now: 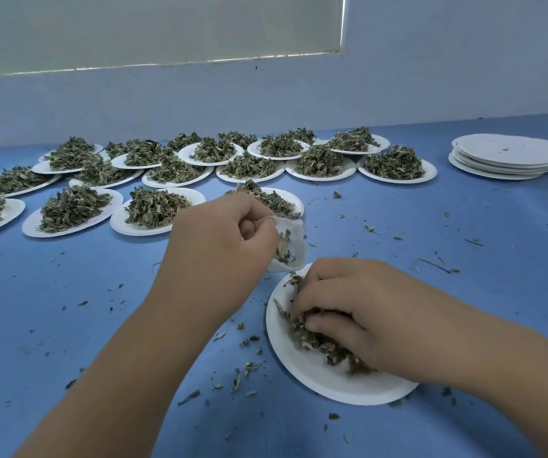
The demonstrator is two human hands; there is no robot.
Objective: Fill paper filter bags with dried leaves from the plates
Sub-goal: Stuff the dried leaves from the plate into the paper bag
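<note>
Left hand [223, 239] pinches the paper filter bag [291, 247] open by its rim, a few leaves already inside, just above the near plate [302, 368]. Right hand [365, 309] curls round a clump of dried leaves [319, 338] on that plate. Risk: bag mouth looks narrow and floppy, so an oversized clump would likely spill onto the blue table [100, 325], already strewn with fragments.

The paper filter bag [291, 246] looks thin and matt white; the paper plate [302, 368] smooth; the dried leaves [319, 338] crumpled; the blue tabletop [100, 292] matt.
</note>
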